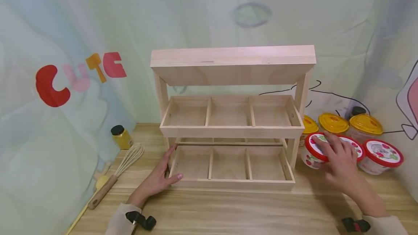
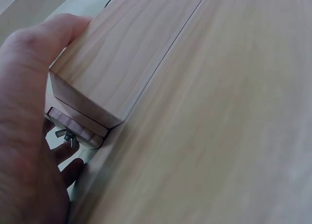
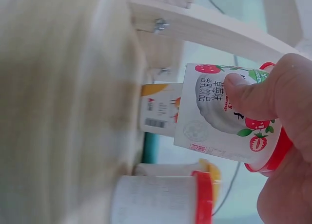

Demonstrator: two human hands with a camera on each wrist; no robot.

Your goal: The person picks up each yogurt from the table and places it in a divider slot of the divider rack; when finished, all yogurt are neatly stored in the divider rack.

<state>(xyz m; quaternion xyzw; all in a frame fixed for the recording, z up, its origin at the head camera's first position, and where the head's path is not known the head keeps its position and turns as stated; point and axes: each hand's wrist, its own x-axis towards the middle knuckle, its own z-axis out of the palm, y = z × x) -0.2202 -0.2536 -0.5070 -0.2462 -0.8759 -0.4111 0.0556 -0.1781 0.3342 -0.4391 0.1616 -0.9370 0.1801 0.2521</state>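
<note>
- The left hand (image 1: 156,181) lies on the wooden tabletop (image 1: 228,209) at the front left corner of the wooden rack (image 1: 230,119); its fingers are straight against the corner of the lower tray, thumb along the front edge, grasping nothing.
- In the left wrist view the same fingers (image 2: 34,87) press flat on the tray's side, beside a small wing nut (image 2: 66,135).
- The right hand (image 1: 339,162) is curled over the red-lidded tub (image 1: 315,153) standing on the tabletop just right of the rack's lower tray; the right wrist view shows the thumb (image 3: 253,95) pressed on its strawberry label, so the hand is grasping the tub.
- A second red-lidded tub (image 1: 382,155) stands just beside the first, to its right.
- Left of the rack, a whisk (image 1: 117,175) with a wooden handle lies on the tabletop, near the left hand but apart from it.
- The rack has two trays, each split into three compartments, under a slanted top board.
- Behind the red-lidded tubs stand three yellow-lidded tubs (image 1: 333,123) in a row.
- A small yellow jar (image 1: 121,137) with a black cap stands at the far left, by the curtain (image 1: 65,28) bearing the letters "CUTE".
</note>
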